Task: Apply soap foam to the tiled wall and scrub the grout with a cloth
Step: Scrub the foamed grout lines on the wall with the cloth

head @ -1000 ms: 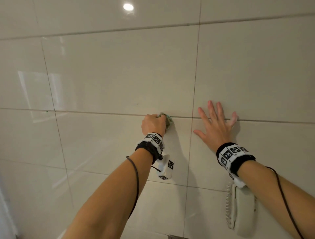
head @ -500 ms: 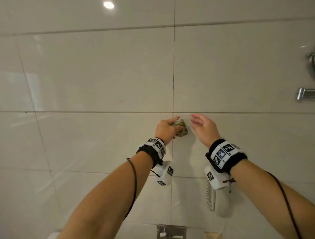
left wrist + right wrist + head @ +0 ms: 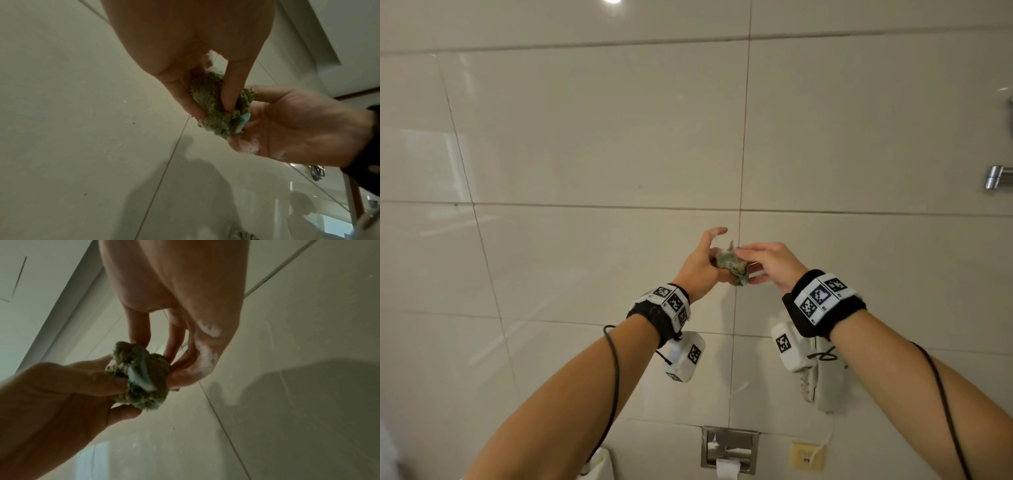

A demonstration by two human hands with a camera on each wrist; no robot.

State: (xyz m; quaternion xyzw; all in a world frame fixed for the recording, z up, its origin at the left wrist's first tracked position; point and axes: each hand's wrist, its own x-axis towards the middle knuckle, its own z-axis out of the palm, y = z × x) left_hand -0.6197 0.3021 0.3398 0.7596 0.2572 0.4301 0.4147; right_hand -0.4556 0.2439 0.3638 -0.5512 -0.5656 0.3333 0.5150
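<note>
Green, soggy cloth [image 3: 731, 269], bunched into 1 soft, light wad, sits just off the tiled wall [image 3: 592, 137], pinched between left hand [image 3: 700, 265] and foam-flecked right hand [image 3: 774, 263]; likely slippery, so best gripped around its bulk.

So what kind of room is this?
Most likely a bathroom. The tiled wall is glossy, a toilet paper holder is set into it low down, and a chrome fitting sticks out at the right.
</note>
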